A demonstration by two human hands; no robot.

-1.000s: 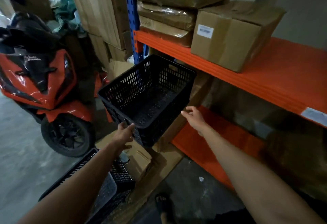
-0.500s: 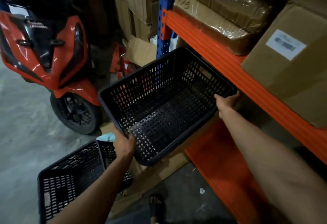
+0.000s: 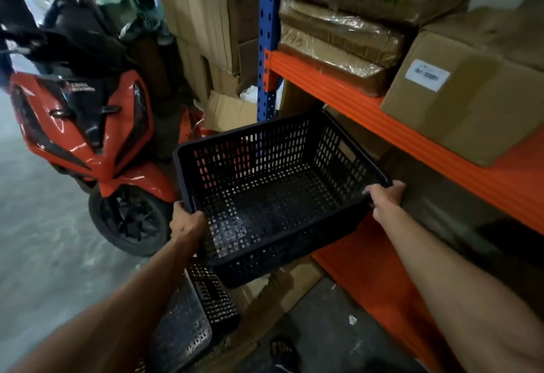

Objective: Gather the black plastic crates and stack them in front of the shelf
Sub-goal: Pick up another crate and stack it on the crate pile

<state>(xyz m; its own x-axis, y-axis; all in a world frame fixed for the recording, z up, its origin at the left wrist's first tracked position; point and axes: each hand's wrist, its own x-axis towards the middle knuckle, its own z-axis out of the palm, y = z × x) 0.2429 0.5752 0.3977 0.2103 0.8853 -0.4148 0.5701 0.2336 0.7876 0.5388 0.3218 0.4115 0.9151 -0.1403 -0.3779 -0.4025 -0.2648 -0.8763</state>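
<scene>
While I am looking down through the head camera, a grey concrete floor (image 3: pixel 44 240) is filling the left of a cramped storeroom, and an orange metal shelf with a blue perforated upright (image 3: pixel 412 134) is running along the right. Brown cardboard boxes (image 3: pixel 471 102) and plastic-wrapped brown bundles (image 3: pixel 338 37) are sitting on the upper shelf board, and tall flat cardboard cartons (image 3: pixel 206 10) are leaning behind the upright. A red and black motor scooter (image 3: pixel 88 125) is standing on the floor to the left, its front wheel near the shelf's end. I am holding an empty black perforated plastic crate (image 3: pixel 273 193) in the air, just in front of the shelf and above the floor. Its open top is facing up and tipping slightly toward me, and its long axis is running from lower left to upper right, angled toward the shelf. My left hand (image 3: pixel 187 222) is gripping the rim at the near left corner, fingers curled round the edge. My right hand (image 3: pixel 384 197) is gripping the rim at the right end, fingers wrapped over it. A second black perforated plastic crate (image 3: pixel 194 311) is lying on the floor below, partly hidden by my left forearm, beside flattened brown cardboard (image 3: pixel 294 281).
</scene>
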